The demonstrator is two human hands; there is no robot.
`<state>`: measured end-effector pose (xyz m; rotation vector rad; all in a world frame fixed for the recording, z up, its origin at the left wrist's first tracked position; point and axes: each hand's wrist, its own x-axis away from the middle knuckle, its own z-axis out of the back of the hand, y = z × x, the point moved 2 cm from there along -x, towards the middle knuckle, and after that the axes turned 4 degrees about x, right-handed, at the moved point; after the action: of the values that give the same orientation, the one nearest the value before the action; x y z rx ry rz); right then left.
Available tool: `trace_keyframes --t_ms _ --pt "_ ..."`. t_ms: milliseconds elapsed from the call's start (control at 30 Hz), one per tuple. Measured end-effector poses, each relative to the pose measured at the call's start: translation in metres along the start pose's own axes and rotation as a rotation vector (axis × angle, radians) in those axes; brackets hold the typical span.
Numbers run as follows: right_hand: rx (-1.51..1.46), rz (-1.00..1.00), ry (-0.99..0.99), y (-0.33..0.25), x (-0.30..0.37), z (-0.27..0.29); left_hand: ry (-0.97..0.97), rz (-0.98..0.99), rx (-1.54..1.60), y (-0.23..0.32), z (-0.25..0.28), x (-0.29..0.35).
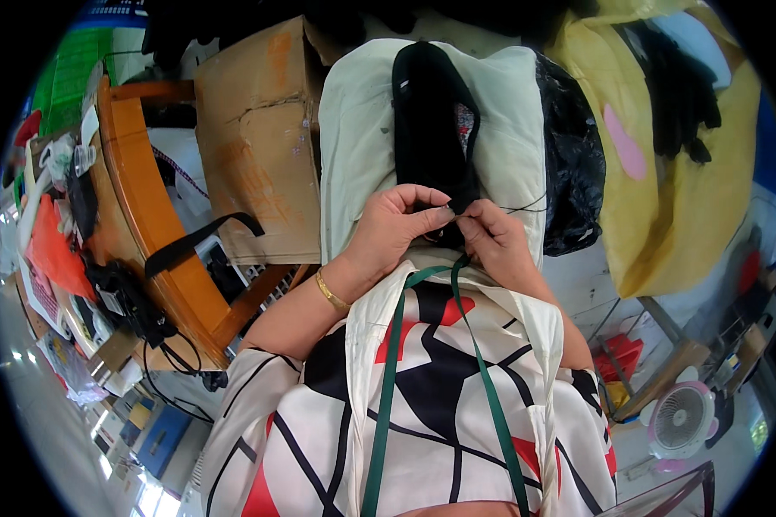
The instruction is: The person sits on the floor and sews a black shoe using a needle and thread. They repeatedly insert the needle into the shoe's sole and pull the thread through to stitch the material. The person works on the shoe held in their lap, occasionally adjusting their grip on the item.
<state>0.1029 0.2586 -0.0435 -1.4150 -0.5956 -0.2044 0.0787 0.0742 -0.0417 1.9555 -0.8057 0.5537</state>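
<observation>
A black cloth shoe (427,129) with a patterned lining lies lengthwise on a white cloth (353,121) in front of me. Both hands meet at its near end. My left hand (388,226) is closed in a pinch, thumb against forefinger; what sits between the tips is too small to make out. Close beside it, my right hand (496,241) also pinches, and a thin dark thread (530,207) runs out from its fingers to the right. A green ribbon (394,370) hangs down my front over a white apron (543,345).
To the left are a cardboard box (254,155) and a wooden chair (159,207) with a black strap. A black plastic bag (569,164) borders the cloth on the right. Beyond it, a yellow bag (621,233) holds dark pieces and a pink insole. A fan (681,418) stands lower right.
</observation>
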Motion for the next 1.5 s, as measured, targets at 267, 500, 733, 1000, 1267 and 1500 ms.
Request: trace_keyframes --t_ms 267,500,733,1000,1267,1500 --pt "0.016 -0.004 0.014 0.000 -0.002 -0.005 -0.036 0.064 -0.002 0.005 0.004 0.000" --pt "0.008 0.027 -0.018 -0.012 -0.006 -0.008 -0.048 0.085 -0.047 0.007 0.004 0.000" --pt "0.197 0.112 -0.183 -0.031 -0.012 0.008 -0.077 0.008 -0.202 0.006 0.000 0.000" --pt "0.755 0.744 0.095 -0.067 -0.011 0.023 -0.023 -0.251 -0.562 0.008 -0.009 0.008" --pt "0.805 1.156 0.248 -0.063 0.000 -0.002 -0.053 -0.342 -0.617 0.005 -0.009 0.006" --pt "-0.441 0.008 -0.053 -0.071 0.005 0.052 -0.050 -0.395 -0.716 0.007 -0.018 0.014"
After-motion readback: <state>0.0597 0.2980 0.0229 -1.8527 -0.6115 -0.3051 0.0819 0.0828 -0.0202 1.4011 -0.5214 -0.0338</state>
